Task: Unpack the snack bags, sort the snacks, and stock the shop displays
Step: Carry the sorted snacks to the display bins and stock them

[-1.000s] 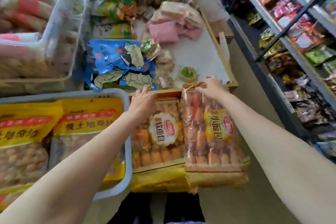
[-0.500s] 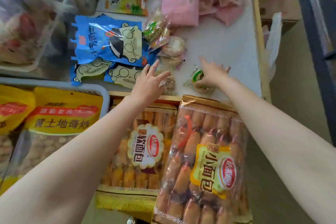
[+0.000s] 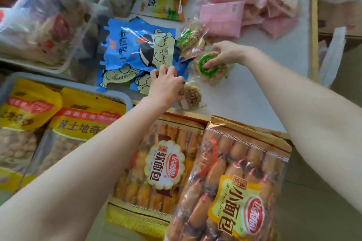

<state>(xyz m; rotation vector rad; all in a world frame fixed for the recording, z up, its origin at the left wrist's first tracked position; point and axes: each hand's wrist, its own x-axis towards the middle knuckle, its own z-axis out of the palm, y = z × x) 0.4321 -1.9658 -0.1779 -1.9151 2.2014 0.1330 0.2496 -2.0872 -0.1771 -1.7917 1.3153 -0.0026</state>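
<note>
**Both hands on round snack cakes at the display counter**

White counter [image 3: 254,92] with a wooden rim carries loose snacks. Left hand [image 3: 166,86] lies fingers-curled over a round wrapped rice cake [image 3: 191,95] near the counter's 6 o'clock edge; grip appears closed on it, though the fingertips are partly hidden. Right hand [image 3: 225,53] pinches a second round cake with a green ring label [image 3: 210,67], just at 1 o'clock from the first cake. The hands are apart. Blue cartoon packets [image 3: 137,49] lie at 10 o'clock from the left hand, touching it. Pink wafer packs [image 3: 223,17] are piled at 12 o'clock. Two large bread bags [image 3: 235,182] lie side by side at 6 o'clock, overlapping the rim. Yellow nut bags [image 3: 78,119] sit in a grey basket [image 3: 117,97] at 8 o'clock. A clear bin [image 3: 92,15] stands at 10 o'clock, contents blurred.
</note>
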